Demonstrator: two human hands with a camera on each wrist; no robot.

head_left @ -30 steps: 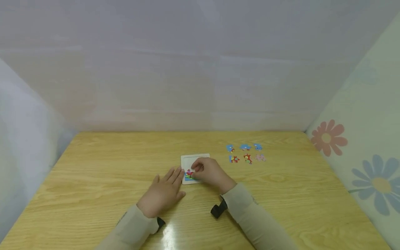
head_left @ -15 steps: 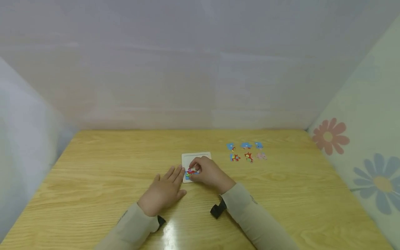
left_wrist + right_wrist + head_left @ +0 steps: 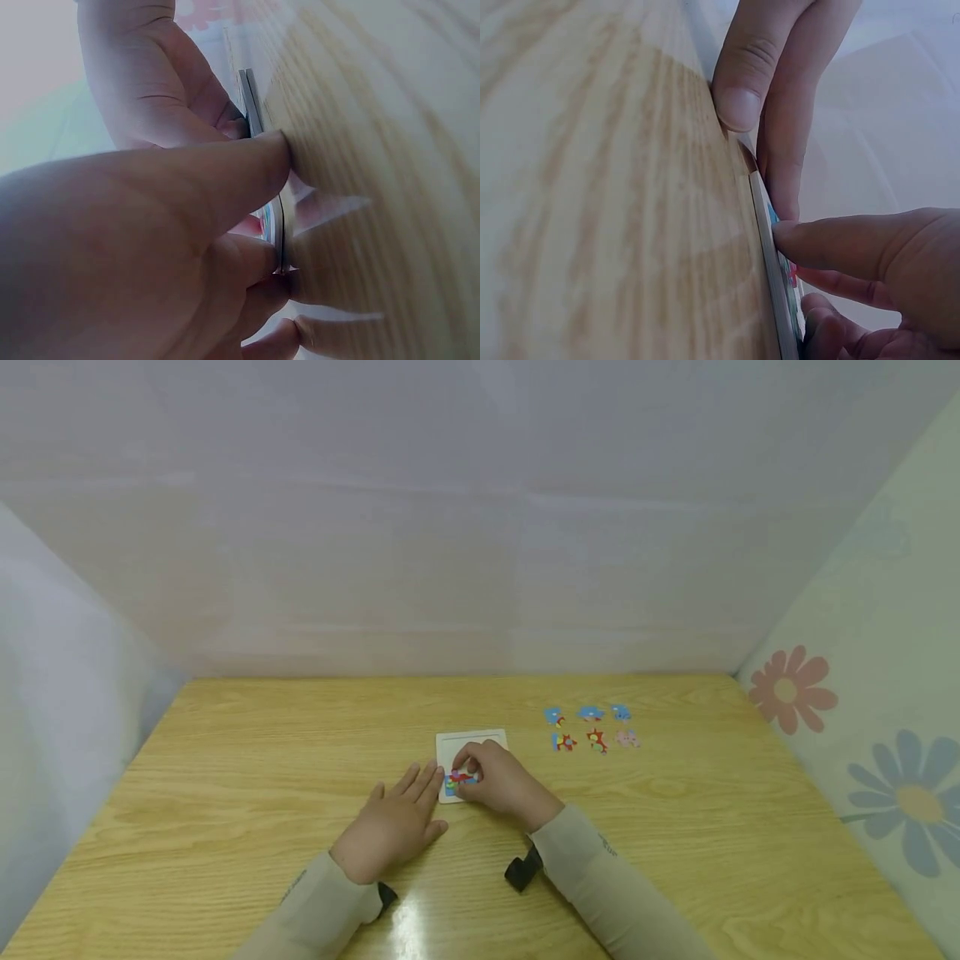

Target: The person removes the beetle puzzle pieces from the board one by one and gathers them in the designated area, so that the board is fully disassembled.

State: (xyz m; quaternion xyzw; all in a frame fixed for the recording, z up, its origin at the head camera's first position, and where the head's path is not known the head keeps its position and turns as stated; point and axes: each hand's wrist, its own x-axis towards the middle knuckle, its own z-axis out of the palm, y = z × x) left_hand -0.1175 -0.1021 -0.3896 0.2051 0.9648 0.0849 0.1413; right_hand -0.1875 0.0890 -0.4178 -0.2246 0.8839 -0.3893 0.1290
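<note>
A small white square puzzle tray (image 3: pixel 459 746) lies on the wooden table. Blue, green and red puzzle pieces (image 3: pixel 451 783) sit in its near left corner. My right hand (image 3: pixel 508 783) reaches over the tray's near right part, its thumb and index finger pinching a red and blue puzzle piece (image 3: pixel 467 776), partly hidden by the fingers. In the right wrist view the thumb (image 3: pixel 840 238) sits right at the tray's near edge. My left hand (image 3: pixel 392 828) lies flat with extended fingers, the fingertips against the tray's left side.
To the tray's right, several loose puzzle pieces lie in two rows, among them a blue piece (image 3: pixel 590 713), a red piece (image 3: pixel 597 742) and a pink piece (image 3: pixel 628 739). A pale fabric wall (image 3: pixel 480 568) rises behind the table, and a flower-patterned one (image 3: pixel 900 693) on the right.
The right fingers have shifted slightly left over the tray, and the red piece there has turned to lie more sideways beside the corner pieces. The left hand stays in place.
</note>
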